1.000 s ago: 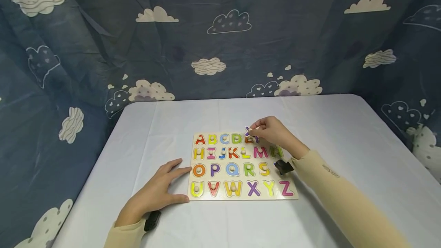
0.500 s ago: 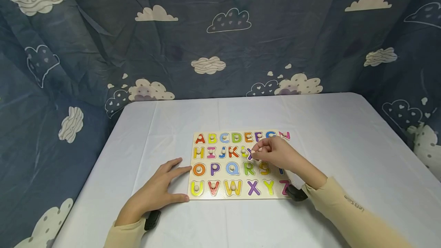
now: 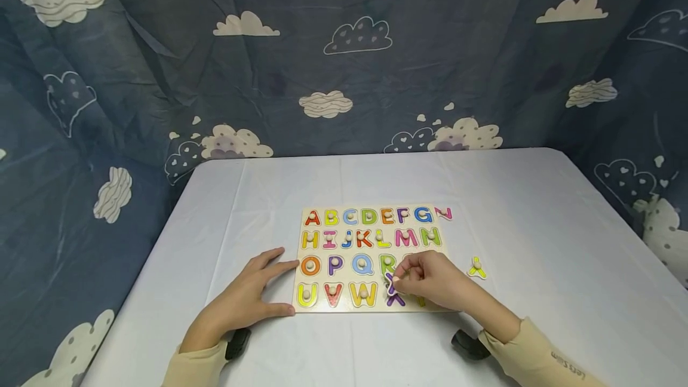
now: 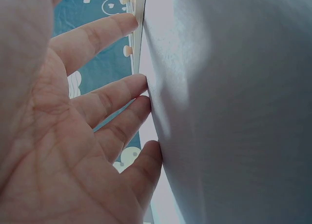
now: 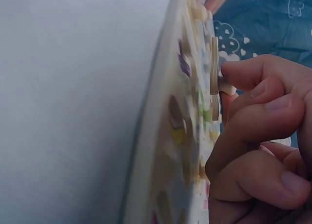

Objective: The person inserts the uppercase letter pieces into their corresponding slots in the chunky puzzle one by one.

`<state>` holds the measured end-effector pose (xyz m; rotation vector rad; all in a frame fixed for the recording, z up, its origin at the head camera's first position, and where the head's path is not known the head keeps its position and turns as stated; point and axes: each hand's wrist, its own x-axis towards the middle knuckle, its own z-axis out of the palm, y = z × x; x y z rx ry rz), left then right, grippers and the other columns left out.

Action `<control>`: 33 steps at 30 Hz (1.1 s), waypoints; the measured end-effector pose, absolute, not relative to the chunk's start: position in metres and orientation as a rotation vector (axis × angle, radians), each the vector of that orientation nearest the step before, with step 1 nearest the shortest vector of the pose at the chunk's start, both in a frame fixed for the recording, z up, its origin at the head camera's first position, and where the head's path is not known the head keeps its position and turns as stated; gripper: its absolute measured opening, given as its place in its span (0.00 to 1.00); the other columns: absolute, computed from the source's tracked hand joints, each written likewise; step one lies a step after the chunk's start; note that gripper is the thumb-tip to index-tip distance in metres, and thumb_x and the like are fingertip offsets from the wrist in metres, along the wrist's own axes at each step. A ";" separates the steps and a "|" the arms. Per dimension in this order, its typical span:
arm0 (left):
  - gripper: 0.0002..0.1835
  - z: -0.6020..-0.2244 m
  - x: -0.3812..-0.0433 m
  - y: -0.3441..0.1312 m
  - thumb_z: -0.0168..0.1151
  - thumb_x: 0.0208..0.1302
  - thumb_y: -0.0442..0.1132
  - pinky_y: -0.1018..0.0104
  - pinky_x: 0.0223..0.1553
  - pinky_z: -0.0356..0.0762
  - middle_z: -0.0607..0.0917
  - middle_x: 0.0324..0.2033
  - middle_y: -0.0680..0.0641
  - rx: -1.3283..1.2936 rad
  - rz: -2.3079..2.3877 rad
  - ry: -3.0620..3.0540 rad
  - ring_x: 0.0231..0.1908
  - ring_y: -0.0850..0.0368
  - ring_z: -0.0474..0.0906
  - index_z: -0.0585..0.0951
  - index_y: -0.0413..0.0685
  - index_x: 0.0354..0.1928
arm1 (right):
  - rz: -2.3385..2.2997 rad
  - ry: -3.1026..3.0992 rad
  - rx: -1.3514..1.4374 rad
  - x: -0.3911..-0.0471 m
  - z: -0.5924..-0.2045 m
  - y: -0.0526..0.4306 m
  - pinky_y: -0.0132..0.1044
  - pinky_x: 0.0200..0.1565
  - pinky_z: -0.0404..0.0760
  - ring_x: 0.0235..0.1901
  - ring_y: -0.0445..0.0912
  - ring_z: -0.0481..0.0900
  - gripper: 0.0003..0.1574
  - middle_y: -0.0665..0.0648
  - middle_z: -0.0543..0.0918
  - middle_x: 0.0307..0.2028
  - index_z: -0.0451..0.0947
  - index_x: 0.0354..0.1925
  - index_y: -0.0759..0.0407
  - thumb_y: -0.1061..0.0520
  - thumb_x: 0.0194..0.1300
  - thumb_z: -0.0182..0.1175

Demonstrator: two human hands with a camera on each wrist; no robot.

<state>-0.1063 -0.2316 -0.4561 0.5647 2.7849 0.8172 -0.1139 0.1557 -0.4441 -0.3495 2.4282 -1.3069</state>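
A wooden alphabet puzzle board [image 3: 344, 309] lies on the white table, most of its letter slots filled with knobbed pieces. My right hand [image 3: 432, 279] pinches the knob of a purple letter X piece [image 3: 390, 284], just over the purple X slot [image 3: 396, 300] in the bottom row. In the right wrist view the X piece [image 5: 214, 77] stands a little apart from the board, thumb and finger on its knob. My left hand [image 3: 244, 294] rests with fingers spread at the board's left edge; the left wrist view shows its fingertips [image 4: 141, 82] on the cloth and board side.
A yellow Y piece [image 3: 476, 268] lies on the table right of the board. A pink letter piece [image 3: 443, 214] sits at the board's top right corner. White cloth covers the table [image 3: 301, 351], and a dark cloud-patterned curtain [image 3: 290, 64] hangs behind.
My right hand has carried the X piece from the board's top row down toward the bottom row, uncovering the upper rows and the Y piece. My left hand stays in place.
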 end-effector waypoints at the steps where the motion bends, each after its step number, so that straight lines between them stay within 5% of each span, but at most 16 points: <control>1: 0.45 -0.456 -0.106 -0.231 0.85 0.52 0.56 0.33 0.76 0.66 0.67 0.80 0.39 0.566 0.815 2.787 0.80 0.34 0.62 0.79 0.60 0.74 | -1.313 2.421 -0.349 -0.112 -0.445 0.155 0.26 0.22 0.58 0.20 0.36 0.64 0.08 0.47 0.71 0.19 0.85 0.38 0.61 0.59 0.63 0.73; 33: 0.45 -0.457 -0.107 -0.231 0.85 0.52 0.55 0.33 0.76 0.66 0.66 0.81 0.39 0.557 0.822 2.780 0.80 0.34 0.61 0.79 0.59 0.74 | -1.214 2.522 -0.444 -0.099 -0.450 0.150 0.26 0.23 0.60 0.18 0.33 0.64 0.07 0.44 0.69 0.16 0.85 0.35 0.57 0.59 0.63 0.75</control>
